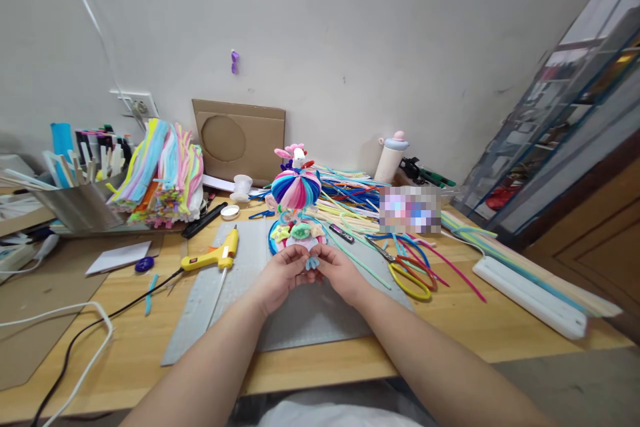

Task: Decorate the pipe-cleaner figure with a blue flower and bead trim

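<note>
Both hands meet over the grey cutting mat [320,320], near its middle. My left hand [286,275] and my right hand [336,272] pinch a small light blue piece [312,263] between their fingertips. Just behind them stands a colourful pipe-cleaner figure [297,188] with a round striped top in blue, white and pink. Its base carries a yellow star, a green shape and a pale star. The fingers hide the lower front of that base, and whether they touch it I cannot tell.
A yellow glue gun [213,257] lies left, its black cord trailing forward. Yellow-handled scissors [411,282] and loose pipe cleaners [350,188] lie right, near a white power strip [530,297]. Behind stand a bottle [391,159], cardboard [260,140] and pipe-cleaner bundles [177,170].
</note>
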Tool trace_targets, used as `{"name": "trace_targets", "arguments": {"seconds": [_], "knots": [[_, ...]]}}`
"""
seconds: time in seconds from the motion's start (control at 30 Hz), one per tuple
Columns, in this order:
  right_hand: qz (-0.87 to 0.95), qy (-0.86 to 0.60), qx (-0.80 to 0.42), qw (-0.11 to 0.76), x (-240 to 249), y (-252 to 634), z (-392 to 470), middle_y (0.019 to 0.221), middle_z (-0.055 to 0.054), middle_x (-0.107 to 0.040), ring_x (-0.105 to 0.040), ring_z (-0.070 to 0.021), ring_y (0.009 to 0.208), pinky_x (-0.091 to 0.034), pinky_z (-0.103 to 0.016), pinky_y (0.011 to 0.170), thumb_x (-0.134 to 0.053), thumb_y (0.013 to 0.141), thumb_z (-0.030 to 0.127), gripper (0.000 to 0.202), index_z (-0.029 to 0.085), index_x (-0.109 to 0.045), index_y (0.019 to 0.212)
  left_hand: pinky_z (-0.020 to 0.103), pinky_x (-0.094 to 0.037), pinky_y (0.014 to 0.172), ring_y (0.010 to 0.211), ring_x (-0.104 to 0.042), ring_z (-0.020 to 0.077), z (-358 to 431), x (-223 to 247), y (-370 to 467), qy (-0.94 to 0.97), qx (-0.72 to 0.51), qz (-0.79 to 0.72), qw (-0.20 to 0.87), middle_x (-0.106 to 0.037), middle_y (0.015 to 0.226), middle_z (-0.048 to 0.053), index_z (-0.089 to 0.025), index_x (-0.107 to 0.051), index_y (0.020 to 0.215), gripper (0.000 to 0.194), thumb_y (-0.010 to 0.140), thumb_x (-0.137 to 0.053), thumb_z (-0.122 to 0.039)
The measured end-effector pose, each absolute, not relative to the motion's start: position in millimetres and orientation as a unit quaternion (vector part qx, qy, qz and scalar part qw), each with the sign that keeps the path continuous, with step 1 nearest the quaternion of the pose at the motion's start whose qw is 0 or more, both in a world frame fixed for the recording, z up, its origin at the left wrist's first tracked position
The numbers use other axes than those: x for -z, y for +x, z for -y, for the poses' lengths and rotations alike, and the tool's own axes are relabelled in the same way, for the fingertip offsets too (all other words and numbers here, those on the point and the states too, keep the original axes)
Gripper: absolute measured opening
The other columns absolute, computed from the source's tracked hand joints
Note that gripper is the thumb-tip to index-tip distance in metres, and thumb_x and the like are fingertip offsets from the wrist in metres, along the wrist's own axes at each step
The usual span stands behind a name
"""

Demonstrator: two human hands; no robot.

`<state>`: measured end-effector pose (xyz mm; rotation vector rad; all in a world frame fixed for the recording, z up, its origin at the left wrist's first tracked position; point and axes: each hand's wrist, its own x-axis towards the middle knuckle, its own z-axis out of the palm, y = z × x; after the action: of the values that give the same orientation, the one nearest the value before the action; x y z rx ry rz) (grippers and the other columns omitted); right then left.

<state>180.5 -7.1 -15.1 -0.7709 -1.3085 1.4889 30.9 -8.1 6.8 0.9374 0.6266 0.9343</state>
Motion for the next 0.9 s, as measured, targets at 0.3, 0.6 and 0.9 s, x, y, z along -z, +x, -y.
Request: {"name": "trace_targets", "arguments": {"seconds": [0.3,0.6,0.9], "knots": [[0.455,-0.275,-0.700,0.476,10.6,185.8,7.7,0.063,0.003,-0.055,-0.048,-0.0094,0.053,-0.037,-0.020,0.047,-0.069,0.075,0.035,0.020,0.018,-0.059,0.081,0.031,-0.051,0.064,0.065,-0.062,0.0145,11.3,-12.5,32.8,0.627,-0.465,-0.308,0.544,-0.061,0.072,-0.001,-0.018,-0.053,0.089,0.017,0.079,-0.062,-0.029],[0.449,-0.291,-0.712,0.455,10.0,188.6,6.0,0.057,0.003,-0.054,-0.046,-0.0091,0.050,-0.036,-0.020,0.046,-0.070,0.072,0.034,0.020,0.017,-0.062,0.080,0.028,-0.046,0.073,0.079,-0.058,0.0148,4.0,-7.4,21.2,0.798,-0.419,-0.366,0.229,-0.063,0.084,0.003,-0.019,-0.061,0.087,0.008,0.082,-0.055,-0.016],[0.483,-0.308,-0.700,0.426,8.3,193.4,2.7,0.057,0.003,-0.053,-0.046,-0.0093,0.051,-0.035,-0.021,0.047,-0.070,0.071,0.033,0.021,0.015,-0.060,0.077,0.028,-0.046,0.072,0.076,-0.059,0.0143,4.7,-6.8,21.0,0.800,-0.410,-0.370,0.232,-0.066,0.080,0.002,-0.020,-0.064,0.081,0.009,0.080,-0.057,-0.014]]}}
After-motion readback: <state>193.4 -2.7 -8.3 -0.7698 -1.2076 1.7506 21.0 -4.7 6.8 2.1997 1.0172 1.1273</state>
